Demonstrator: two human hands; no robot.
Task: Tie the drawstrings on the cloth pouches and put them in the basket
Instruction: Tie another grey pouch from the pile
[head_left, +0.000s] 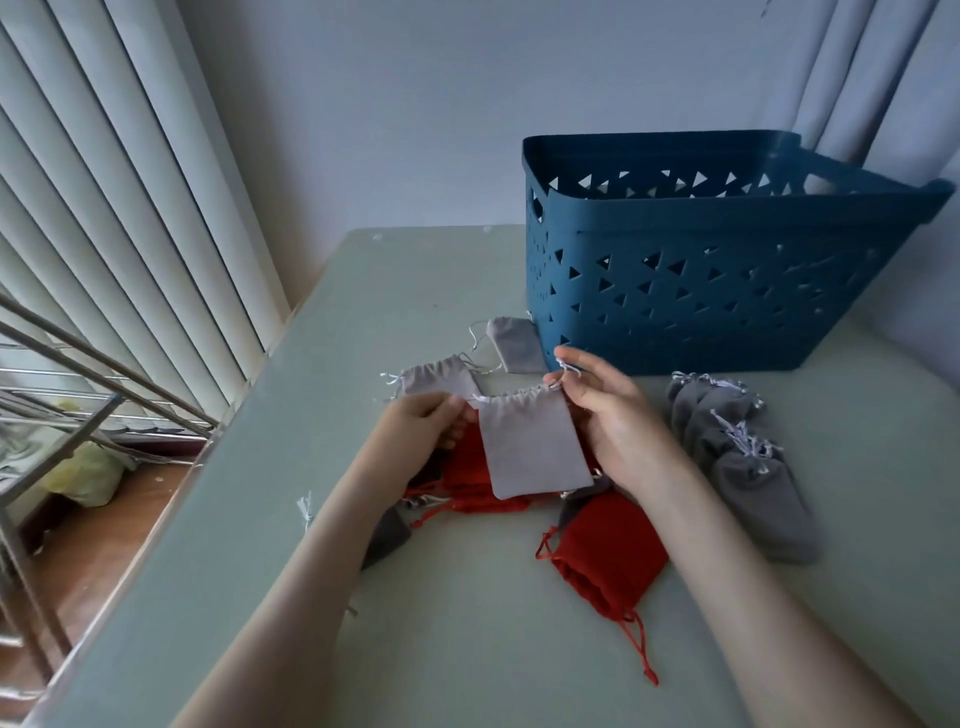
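A light grey cloth pouch (532, 447) is held up between my hands over the table's middle. My left hand (421, 423) pinches its left top corner and white drawstring. At the right end of the gathered top, my right hand (605, 410) pinches the other drawstring. Red pouches lie under it (467, 478) and nearer me (608, 561), the near one with a red cord trailing. Two more grey pouches (441, 379) (517, 345) lie behind. The blue basket (701, 291) with triangle cut-outs stands at the back right.
A row of darker grey pouches (737, 457) with white strings lies right of my right hand. A dark grey pouch (387, 535) peeks out by my left forearm. The pale green table (260, 519) ends at the left, beside blinds and a metal rack (78, 395).
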